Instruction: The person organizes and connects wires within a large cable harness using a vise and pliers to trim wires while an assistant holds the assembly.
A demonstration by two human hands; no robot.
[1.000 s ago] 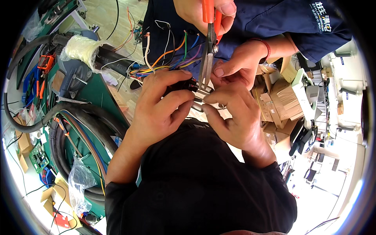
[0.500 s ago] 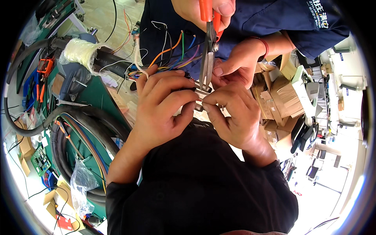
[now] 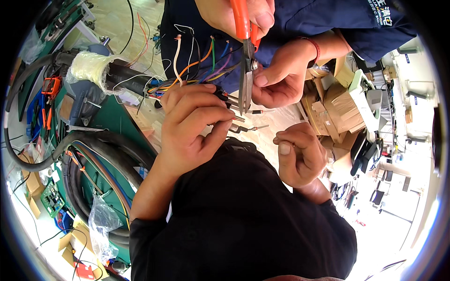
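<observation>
My left hand (image 3: 194,124) grips a bundle of coloured wires (image 3: 197,70) whose black sleeved ends with metal pins (image 3: 248,127) stick out to the right of my fingers. My right hand (image 3: 300,152) hovers loosely curled a little right of those pins, apart from them and holding nothing. A person in a dark blue top stands opposite. One of their hands holds orange-handled cutters (image 3: 246,61) with the blades pointing down at a wire end, and their other hand (image 3: 281,77) pinches that wire beside the blades.
Thick black cables (image 3: 89,159) curve over a green bench at the left, beside a bundle wrapped in pale tape (image 3: 91,65). Cardboard boxes (image 3: 337,105) and small black devices lie at the right. A clear plastic bag (image 3: 101,225) lies at the lower left.
My right hand has let go of the wire ends and drawn back to the lower right. The other person's cutters stay at the wire, and my left hand keeps its hold.
</observation>
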